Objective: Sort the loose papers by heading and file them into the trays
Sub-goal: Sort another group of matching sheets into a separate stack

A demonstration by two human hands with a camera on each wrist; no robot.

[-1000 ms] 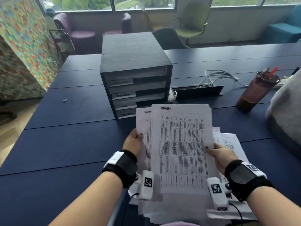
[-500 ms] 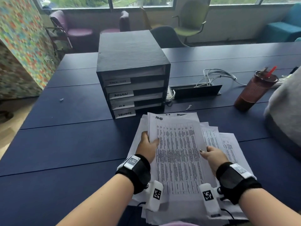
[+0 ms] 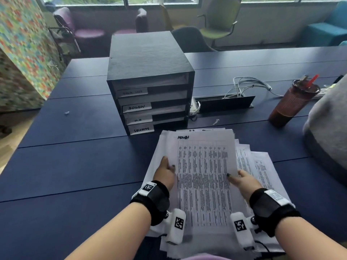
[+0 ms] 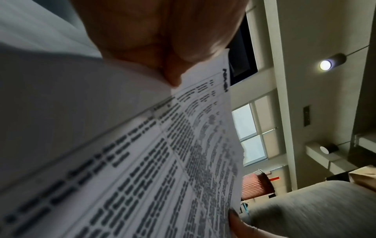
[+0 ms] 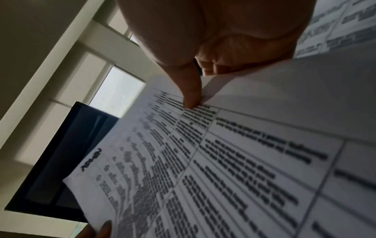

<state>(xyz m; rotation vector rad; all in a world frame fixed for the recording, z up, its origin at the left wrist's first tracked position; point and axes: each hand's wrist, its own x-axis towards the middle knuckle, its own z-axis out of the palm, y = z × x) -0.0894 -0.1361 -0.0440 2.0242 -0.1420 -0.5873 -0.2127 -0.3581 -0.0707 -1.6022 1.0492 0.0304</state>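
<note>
A printed sheet headed ADMIN (image 3: pixel 204 177) is held over a spread pile of loose papers (image 3: pixel 262 171) on the dark blue table. My left hand (image 3: pixel 166 170) pinches its left edge, thumb on top (image 4: pixel 173 77). My right hand (image 3: pixel 242 180) pinches its right edge, thumb on the print (image 5: pixel 191 96). The sheet fills both wrist views (image 4: pixel 162 161) (image 5: pixel 223 169). Behind the pile stands a black tray unit (image 3: pixel 150 59) with stacked trays; the second label reads ADMIN (image 3: pixel 137 107), the lower ones H.R (image 3: pixel 139 120) and SECURITY (image 3: pixel 141 130), and the top label is unreadable.
A dark tumbler with a red straw (image 3: pixel 293 104) stands at the right. A cable box with white cables (image 3: pixel 225 104) lies behind the papers. Someone's grey sleeve (image 3: pixel 328 132) juts in at the far right. Chairs stand beyond the table's far edge.
The ADMIN sheet has come down from upright before the trays to low over the pile. My left hand shifted from the outer sheets to the ADMIN sheet's left edge.
</note>
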